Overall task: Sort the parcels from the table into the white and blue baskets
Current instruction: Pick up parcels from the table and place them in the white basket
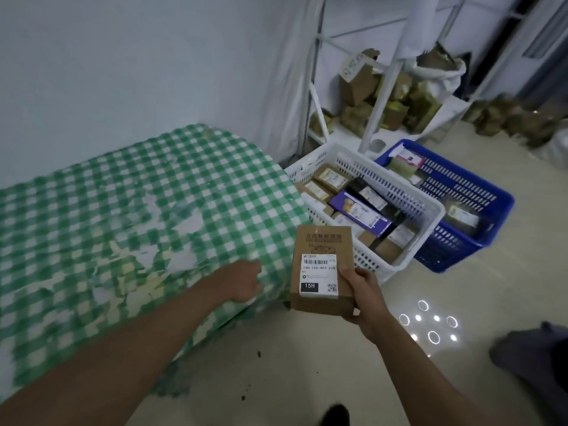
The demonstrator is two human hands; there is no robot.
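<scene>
My right hand [367, 298] grips a brown cardboard parcel [322, 241] with a white shipping label marked 15H, held up in front of the table's corner and just short of the white basket [399, 187]. That basket holds several boxed parcels. Behind it on the right stands the blue basket [495, 198] with a few parcels inside. My left hand [246, 281] rests on the near right edge of the table [138, 192], fingers curled under and holding nothing that I can see. The table wears a worn green-and-white checked cloth.
Both baskets stand on the pale floor right of the table. A white metal rack [381, 99] behind them carries brown packages and a sack. More brown packages [522, 121] lie on the floor at far right. A dark shape [534, 355] shows at the lower right.
</scene>
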